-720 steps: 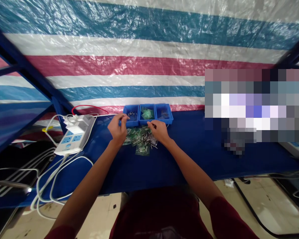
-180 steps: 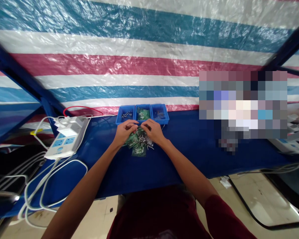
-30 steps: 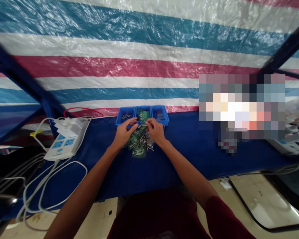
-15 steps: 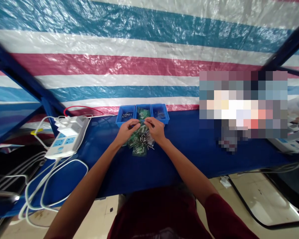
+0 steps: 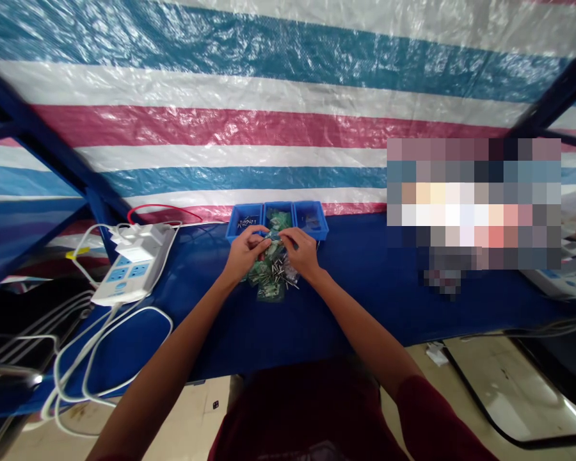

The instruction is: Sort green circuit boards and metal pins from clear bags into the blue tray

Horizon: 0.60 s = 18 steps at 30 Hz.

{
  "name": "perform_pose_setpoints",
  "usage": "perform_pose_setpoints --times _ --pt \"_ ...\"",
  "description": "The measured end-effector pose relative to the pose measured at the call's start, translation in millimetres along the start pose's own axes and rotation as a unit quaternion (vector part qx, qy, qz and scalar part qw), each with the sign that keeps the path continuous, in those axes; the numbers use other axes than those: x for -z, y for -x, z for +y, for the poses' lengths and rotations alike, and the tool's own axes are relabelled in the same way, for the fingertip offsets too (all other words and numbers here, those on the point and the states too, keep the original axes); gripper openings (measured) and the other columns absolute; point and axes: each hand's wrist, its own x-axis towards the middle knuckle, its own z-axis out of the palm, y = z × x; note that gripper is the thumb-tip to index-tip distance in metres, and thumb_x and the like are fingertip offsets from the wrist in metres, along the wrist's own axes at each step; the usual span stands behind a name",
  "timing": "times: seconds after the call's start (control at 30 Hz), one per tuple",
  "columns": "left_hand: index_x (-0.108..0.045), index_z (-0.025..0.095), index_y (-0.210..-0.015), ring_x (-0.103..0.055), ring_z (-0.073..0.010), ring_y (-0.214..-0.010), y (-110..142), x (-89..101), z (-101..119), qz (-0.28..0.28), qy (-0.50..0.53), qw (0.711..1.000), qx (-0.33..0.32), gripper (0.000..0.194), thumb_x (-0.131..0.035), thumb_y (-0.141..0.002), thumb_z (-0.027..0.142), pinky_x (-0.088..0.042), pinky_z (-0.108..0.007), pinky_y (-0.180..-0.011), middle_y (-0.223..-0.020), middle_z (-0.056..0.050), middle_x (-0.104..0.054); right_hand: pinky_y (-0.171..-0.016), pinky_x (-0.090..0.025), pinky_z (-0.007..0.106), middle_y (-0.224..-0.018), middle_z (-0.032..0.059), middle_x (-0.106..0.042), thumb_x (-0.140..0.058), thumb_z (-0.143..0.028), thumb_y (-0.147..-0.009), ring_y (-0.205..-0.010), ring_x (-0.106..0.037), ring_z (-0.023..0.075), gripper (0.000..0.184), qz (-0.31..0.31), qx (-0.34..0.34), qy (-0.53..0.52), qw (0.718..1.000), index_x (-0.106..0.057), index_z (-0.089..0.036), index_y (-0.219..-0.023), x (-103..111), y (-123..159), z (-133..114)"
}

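Note:
My left hand (image 5: 246,253) is closed, thumb and fingers pinching a small greenish plastic bag (image 5: 272,245) above a pile. Facing it, my right hand (image 5: 304,253) pinches at the bag's upper right edge. Beneath both hands lies a heap of small green bags (image 5: 270,292) with loose screw-like metal pieces (image 5: 281,272) on the right of it. Just behind stand three joined blue bins. The left bin (image 5: 230,229) contains loose metal pieces, the middle bin (image 5: 278,206) green bags, and the right bin (image 5: 321,224) what look like clear bags.
A white power strip (image 5: 120,291) with plugged-in adapters (image 5: 141,246) sits at the left, its white cables (image 5: 89,358) looping over the table edge. A striped plastic sheet (image 5: 249,121) hangs behind the blue table (image 5: 355,282). A pixelated patch hides part of the right side.
The small bag between my hands now shows more clearly, held up between the fingertips. My hands have barely moved, and the view has shifted slightly.

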Motion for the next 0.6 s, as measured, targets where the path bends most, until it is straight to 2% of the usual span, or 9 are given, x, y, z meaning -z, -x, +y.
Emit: perform_pose_setpoints --times 0.13,0.27,0.37,0.47,0.53,0.6 --pt "-0.056 0.021 -0.099 -0.047 -0.0084 -0.035 1.7 0.3 3.5 0.022 0.028 0.999 0.014 0.040 -0.076 -0.075 0.045 -0.034 -0.020 -0.038 -0.053 0.008 -0.053 -0.080 -0.056 0.033 -0.107 0.0074 -0.066 -0.039 -0.014 -0.093 -0.090 -0.065 0.0171 0.033 -0.058 0.015 -0.008 0.998 -0.068 -0.023 -0.104 1.2 1.1 3.8" --pt "-0.062 0.017 -0.089 -0.047 -0.0092 -0.038 1.6 1.3 4.2 0.019 0.036 0.999 0.032 0.038 -0.071 -0.078 0.052 -0.035 -0.021 -0.039 -0.053 0.005 -0.053 -0.089 -0.053 0.034 -0.106 0.0089 -0.065 -0.049 -0.024 -0.094 -0.101 -0.062 0.0196 0.021 -0.074 0.020 0.027 0.997 -0.068 -0.022 -0.099 -1.0 1.7 7.6" --pt "-0.067 0.015 -0.080 -0.054 -0.0128 -0.051 0.7 3.4 5.5 0.009 -0.004 1.000 0.017 0.047 -0.057 -0.084 0.060 -0.041 -0.024 -0.046 -0.065 -0.003 -0.061 -0.080 -0.053 0.031 -0.097 0.0080 -0.067 -0.051 -0.033 -0.095 -0.089 -0.064 0.0188 0.021 -0.073 -0.021 0.043 0.996 -0.067 -0.020 -0.093 -1.5 1.7 8.5" --pt "-0.070 0.015 -0.076 -0.061 -0.0174 -0.073 0.3 6.0 7.2 0.023 -0.103 0.993 -0.043 0.041 -0.066 -0.079 0.056 -0.047 -0.026 -0.061 -0.082 -0.007 -0.066 -0.071 -0.051 0.029 -0.082 0.0051 -0.068 -0.053 -0.037 -0.093 -0.073 -0.063 0.0174 0.023 -0.075 -0.055 0.049 0.994 -0.066 -0.020 -0.087 -1.2 1.3 7.6" --pt "-0.070 0.015 -0.077 -0.061 -0.0179 -0.075 0.6 6.8 7.3 0.023 -0.141 0.988 -0.050 0.036 -0.071 -0.075 0.051 -0.047 -0.026 -0.065 -0.081 -0.006 -0.067 -0.069 -0.051 0.029 -0.077 0.0038 -0.068 -0.055 -0.038 -0.092 -0.068 -0.062 0.0169 0.023 -0.076 -0.071 0.049 0.993 -0.066 -0.020 -0.083 -1.1 1.0 6.1" --pt "-0.068 0.015 -0.076 -0.059 -0.0161 -0.065 1.2 6.2 6.2 0.017 -0.132 0.991 -0.026 0.034 -0.071 -0.075 0.049 -0.046 -0.026 -0.061 -0.068 -0.003 -0.064 -0.067 -0.051 0.029 -0.074 0.0026 -0.068 -0.055 -0.037 -0.091 -0.066 -0.062 0.0167 0.021 -0.078 -0.088 0.038 0.992 -0.066 -0.020 -0.085 -0.9 0.9 4.2"
